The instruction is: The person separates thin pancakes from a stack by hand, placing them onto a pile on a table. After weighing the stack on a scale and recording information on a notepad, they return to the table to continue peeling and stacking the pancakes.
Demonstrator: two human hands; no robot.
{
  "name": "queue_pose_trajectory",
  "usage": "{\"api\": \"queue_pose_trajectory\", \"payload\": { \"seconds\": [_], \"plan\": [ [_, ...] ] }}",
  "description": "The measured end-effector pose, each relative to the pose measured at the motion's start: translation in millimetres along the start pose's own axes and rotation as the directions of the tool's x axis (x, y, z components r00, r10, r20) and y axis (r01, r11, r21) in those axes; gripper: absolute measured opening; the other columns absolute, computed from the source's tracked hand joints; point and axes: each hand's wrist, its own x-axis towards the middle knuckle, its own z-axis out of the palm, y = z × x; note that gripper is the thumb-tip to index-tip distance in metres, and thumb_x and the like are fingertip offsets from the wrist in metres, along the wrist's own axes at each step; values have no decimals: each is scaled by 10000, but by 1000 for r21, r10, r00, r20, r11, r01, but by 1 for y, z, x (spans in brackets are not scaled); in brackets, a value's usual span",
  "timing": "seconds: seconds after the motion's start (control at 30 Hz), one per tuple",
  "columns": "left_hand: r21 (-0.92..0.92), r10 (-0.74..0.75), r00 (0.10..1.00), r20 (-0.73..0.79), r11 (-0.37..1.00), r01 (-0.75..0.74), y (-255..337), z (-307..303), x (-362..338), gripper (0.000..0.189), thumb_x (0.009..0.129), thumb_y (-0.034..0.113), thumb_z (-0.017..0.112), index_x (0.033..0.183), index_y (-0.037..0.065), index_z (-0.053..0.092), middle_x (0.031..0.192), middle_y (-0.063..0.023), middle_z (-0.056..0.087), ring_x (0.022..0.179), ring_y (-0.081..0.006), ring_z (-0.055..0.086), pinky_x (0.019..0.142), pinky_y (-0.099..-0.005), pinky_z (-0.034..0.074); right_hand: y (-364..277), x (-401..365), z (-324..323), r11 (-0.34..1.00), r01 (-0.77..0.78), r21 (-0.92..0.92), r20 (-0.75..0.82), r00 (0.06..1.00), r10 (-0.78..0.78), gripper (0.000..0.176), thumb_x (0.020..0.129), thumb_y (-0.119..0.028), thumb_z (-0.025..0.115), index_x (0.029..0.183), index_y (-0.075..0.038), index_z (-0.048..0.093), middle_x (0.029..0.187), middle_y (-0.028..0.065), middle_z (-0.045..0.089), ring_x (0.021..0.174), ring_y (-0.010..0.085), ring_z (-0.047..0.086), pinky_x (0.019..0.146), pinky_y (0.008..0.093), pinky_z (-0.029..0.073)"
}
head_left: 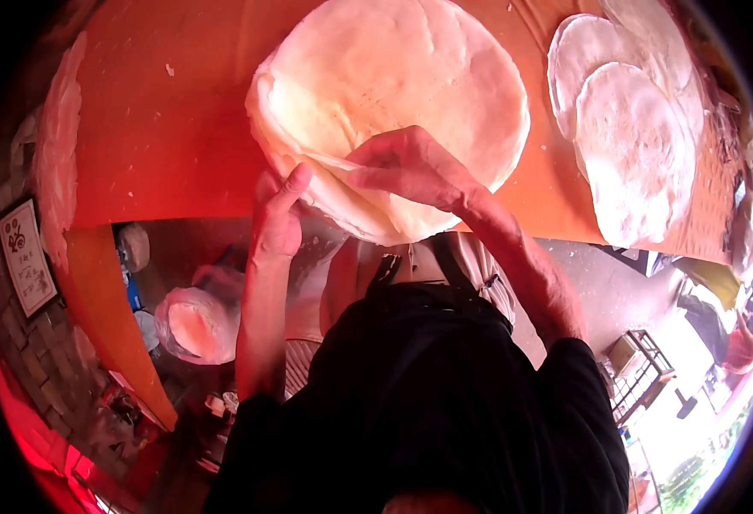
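A large, round, pale flatbread-like sheet (pixel 419 86) lies on the orange table, with its near edge overhanging the table's front. My left hand (pixel 280 214) is at the sheet's near left edge, its thumb raised and its fingers curled beneath the edge, gripping it. My right hand (pixel 410 167) pinches a folded layer of the sheet near its lower middle. Between both hands the layers are creased and partly lifted.
Several similar pale sheets (pixel 637 146) overlap at the table's right. More stacked sheets (pixel 61 154) line the left edge of the orange table (pixel 162 128). Below stand a plastic-wrapped bundle (pixel 195 325), a framed sign (pixel 27 257) and a wire rack (pixel 637 377).
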Motion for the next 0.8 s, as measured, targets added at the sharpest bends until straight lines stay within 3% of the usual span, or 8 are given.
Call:
{"api": "queue_pose_trajectory", "payload": {
  "seconds": [0.13, 0.23, 0.27, 0.37, 0.43, 0.73, 0.77, 0.8],
  "plan": [
    [73, 42, 998, -55, 997, -38, 1, 9, -2, 502, 837, 197, 664, 1252, -23, 486, 1191, -84, 570, 1085, -168, 543, 920, -313, 428, -6, 0, 3, 998, 68, -13, -115, 991, -69, 142, 826, -113, 653, 896, 10, 651, 726, 86, 654, 717, 180, 635, 641, 337, 507],
    [113, 65, 989, -135, 992, -50, -2, 13, 1, 455, 822, 141, 637, 1230, -9, 503, 1163, -72, 579, 1062, -169, 551, 905, -318, 438, 6, 5, 19, 871, 139, -470, 18, 989, -148, 76, 780, -103, 643, 811, -34, 637, 634, 93, 626, 629, 230, 636, 582, 386, 483],
    [33, 25, 988, -152, 999, -20, -4, 5, -1, 443, 812, 116, 626, 1222, -3, 509, 1151, -68, 582, 1055, -171, 552, 904, -317, 437, 16, 7, 21, 773, 392, -498, 52, 904, -424, 53, 704, -92, 634, 752, -74, 622, 600, 139, 595, 588, 301, 608, 561, 421, 465],
    [-62, 4, 968, -250, 998, -20, -21, -23, -4, 425, 765, 27, 574, 1188, 19, 529, 1125, -77, 587, 1045, -203, 554, 914, -337, 428, 24, 13, 21, 957, 154, -247, 0, 987, -159, 129, 800, -123, 570, 821, -62, 683, 681, 111, 611, 610, 190, 582, 593, 296, 459],
    [-15, 17, 981, -195, 1000, -20, -26, -29, -3, 449, 750, 4, 569, 1196, 27, 527, 1139, -70, 584, 1063, -207, 549, 925, -348, 430, 13, 18, 17, 662, 201, -722, 2, 957, -289, 101, 732, -161, 616, 781, -96, 674, 760, 148, 647, 693, 312, 623, 639, 401, 488],
    [-139, -112, 962, -250, 987, 79, -52, -76, 5, 573, 726, -16, 553, 1287, 65, 465, 1233, -60, 543, 1146, -240, 511, 972, -390, 412, -96, 32, -200, 794, 492, -357, -215, 784, -582, 190, 725, -289, 647, 752, -107, 694, 815, 117, 676, 745, 280, 647, 652, 372, 511],
    [-161, -131, 958, -254, 983, 91, -55, -78, 5, 578, 728, -14, 549, 1294, 67, 460, 1244, -58, 538, 1154, -242, 506, 977, -394, 409, -128, 22, -246, 138, 366, -920, 115, 590, -799, 204, 743, -295, 657, 789, -99, 689, 807, 131, 670, 737, 295, 644, 628, 385, 506],
    [-161, -149, 951, -271, 981, 108, -56, -80, 5, 602, 733, 2, 550, 1320, 73, 436, 1267, -66, 523, 1172, -244, 492, 984, -402, 404, -178, -17, -250, 626, 65, -777, -302, 834, -462, 140, 774, -103, 593, 645, -63, 631, 571, -31, 548, 494, 86, 495, 461, 269, 378]
  ]
}}
